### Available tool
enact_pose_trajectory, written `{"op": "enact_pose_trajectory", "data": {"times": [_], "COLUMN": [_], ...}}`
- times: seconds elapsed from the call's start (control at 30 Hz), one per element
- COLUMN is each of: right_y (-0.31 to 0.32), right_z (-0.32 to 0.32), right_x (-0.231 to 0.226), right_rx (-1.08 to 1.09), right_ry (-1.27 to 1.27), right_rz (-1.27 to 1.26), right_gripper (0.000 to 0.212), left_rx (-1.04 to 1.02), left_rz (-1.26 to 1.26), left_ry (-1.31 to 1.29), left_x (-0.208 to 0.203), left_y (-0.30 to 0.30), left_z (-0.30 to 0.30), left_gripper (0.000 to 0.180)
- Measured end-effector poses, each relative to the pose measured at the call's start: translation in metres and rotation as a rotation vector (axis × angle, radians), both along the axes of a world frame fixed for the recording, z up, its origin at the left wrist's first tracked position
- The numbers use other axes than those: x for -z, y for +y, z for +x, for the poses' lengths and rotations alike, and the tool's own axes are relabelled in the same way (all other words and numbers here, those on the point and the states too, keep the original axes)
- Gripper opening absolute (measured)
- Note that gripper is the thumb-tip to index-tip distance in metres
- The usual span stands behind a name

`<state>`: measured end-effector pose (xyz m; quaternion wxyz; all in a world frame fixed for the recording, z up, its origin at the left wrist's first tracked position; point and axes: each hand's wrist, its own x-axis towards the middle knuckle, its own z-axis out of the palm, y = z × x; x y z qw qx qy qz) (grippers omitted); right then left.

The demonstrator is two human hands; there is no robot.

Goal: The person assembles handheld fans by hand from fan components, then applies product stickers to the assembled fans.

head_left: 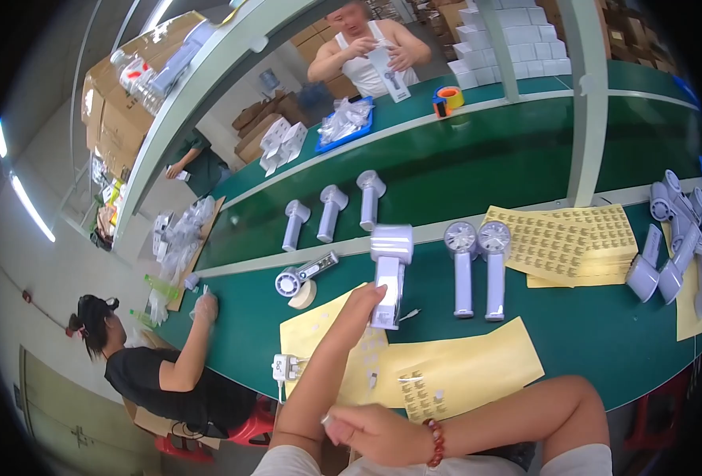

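Observation:
My left hand (363, 309) is wrapped round the handle of a lavender handheld fan (392, 246), held up over the table with its head uppermost. Lower down, in front of my body, my right hand (378, 435) is closed, its thumb and finger pinched together. A small pale bit shows at those fingertips, too small to name. Under both hands lies a yellow sticker sheet (485, 357), with rows of small stickers left on one part. Two more lavender fans (463, 274) lie side by side to the right of the held one.
A charger (284, 366) with a white cable lies left of my left forearm. An opened fan (307, 274) rests beside a tape roll (302, 295). Full sticker sheets (581, 238) and piled fans (672, 246) are at right. Three fans stand on the green belt (478, 151). Co-workers sit left and stand opposite.

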<state>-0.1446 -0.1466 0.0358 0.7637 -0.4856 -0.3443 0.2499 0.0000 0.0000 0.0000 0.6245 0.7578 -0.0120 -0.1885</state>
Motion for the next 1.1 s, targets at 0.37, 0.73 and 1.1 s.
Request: {"op": "enact_pose_trajectory", "data": {"times": [0.37, 0.73, 1.1], "right_y": [-0.011, -0.018, -0.015], "right_z": [0.028, 0.038, 0.041], "right_x": [-0.019, -0.029, -0.022], "right_rx": [0.057, -0.07, -0.162], "right_ry": [0.202, 0.267, 0.465], "right_rz": [0.004, 0.025, 0.122], "right_gripper": [0.028, 0.035, 0.036], "left_rx": [-0.134, -0.531, -0.495], "left_rz": [-1.048, -0.758, -0.674], "left_ry": [0.001, -0.357, -0.507], "left_x": [-0.062, -0.062, -0.048], "left_y": [-0.011, -0.03, -0.015], "left_z": [-0.075, -0.09, -0.086], "left_gripper": [0.042, 0.045, 0.045]}}
